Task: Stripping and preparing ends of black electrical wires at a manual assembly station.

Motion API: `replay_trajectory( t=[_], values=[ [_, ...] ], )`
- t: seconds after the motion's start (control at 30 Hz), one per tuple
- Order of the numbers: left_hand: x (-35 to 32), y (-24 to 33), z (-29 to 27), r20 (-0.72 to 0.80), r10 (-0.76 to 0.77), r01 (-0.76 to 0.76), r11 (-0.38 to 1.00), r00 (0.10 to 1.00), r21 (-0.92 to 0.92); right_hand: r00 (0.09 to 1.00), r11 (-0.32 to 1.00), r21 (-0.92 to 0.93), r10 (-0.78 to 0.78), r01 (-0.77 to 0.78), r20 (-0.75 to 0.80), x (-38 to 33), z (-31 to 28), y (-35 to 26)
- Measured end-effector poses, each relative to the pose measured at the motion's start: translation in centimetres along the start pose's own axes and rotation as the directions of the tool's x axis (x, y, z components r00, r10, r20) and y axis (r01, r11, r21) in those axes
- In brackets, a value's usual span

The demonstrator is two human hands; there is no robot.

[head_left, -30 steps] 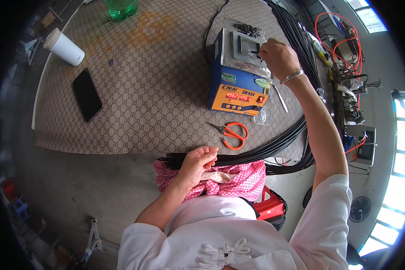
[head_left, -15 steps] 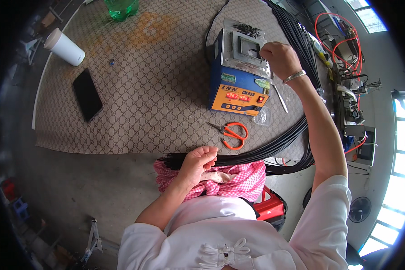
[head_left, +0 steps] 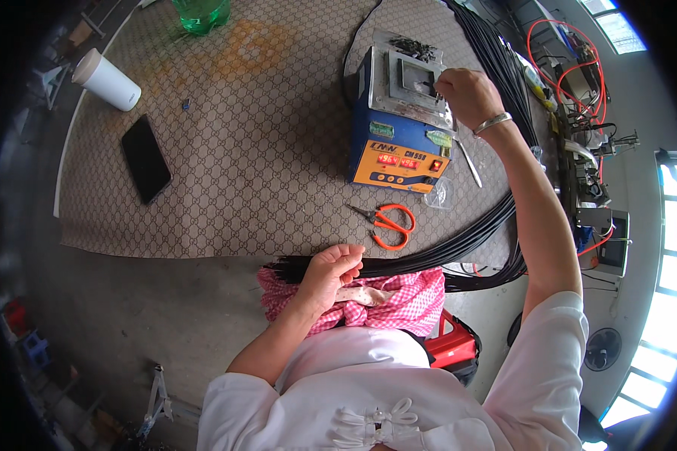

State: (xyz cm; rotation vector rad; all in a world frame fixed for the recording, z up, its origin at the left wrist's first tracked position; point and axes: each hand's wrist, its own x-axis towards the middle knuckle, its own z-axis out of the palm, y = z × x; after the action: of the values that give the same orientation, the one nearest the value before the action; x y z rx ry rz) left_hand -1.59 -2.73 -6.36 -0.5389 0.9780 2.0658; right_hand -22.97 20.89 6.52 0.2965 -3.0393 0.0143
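A solder pot (head_left: 365, 135) with a blue body, an orange front panel and a lit red display stands right of centre on the table. My right hand (head_left: 470, 98), a bracelet at its wrist, is over the right edge of the pot's square metal well (head_left: 418, 77). Its fingers are pinched together and pointing down; what they hold, if anything, is too small to make out. At the table's front edge, my left hand (head_left: 331, 274) is closed with thumb and forefinger together, beside a bundle of thin black cables (head_left: 459, 248). Nothing I can name shows in it.
Orange-handled scissors (head_left: 387, 222) and a small clear plastic piece (head_left: 438, 195) lie before the pot. A thin metal tool (head_left: 469, 164) is to its right. Dark scraps (head_left: 414, 49) sit on its back edge. Leftward are a phone (head_left: 146, 159), a white cup (head_left: 109, 81) and a green bottle (head_left: 203, 15).
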Motion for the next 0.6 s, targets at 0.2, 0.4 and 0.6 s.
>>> replay_trajectory(
  t=[0.2,0.4,0.6],
  values=[
    [0.02,-0.02,-0.19,0.018,-0.002,0.002,1.0,1.0,0.002,0.998,0.999,-0.021,0.026,-0.025,0.052,0.08,0.01,-0.33],
    [0.15,-0.2,-0.35,0.032,-0.001,0.001,1.0,0.999,0.0,0.998,0.999,-0.026,0.04,-0.039,0.055,0.01,-0.16,-0.59],
    [0.07,-0.06,-0.14,0.01,0.0,0.0,1.0,1.0,0.0,1.0,0.999,0.04,0.01,-0.009,-0.013,-0.12,0.29,-0.13]
  ],
)
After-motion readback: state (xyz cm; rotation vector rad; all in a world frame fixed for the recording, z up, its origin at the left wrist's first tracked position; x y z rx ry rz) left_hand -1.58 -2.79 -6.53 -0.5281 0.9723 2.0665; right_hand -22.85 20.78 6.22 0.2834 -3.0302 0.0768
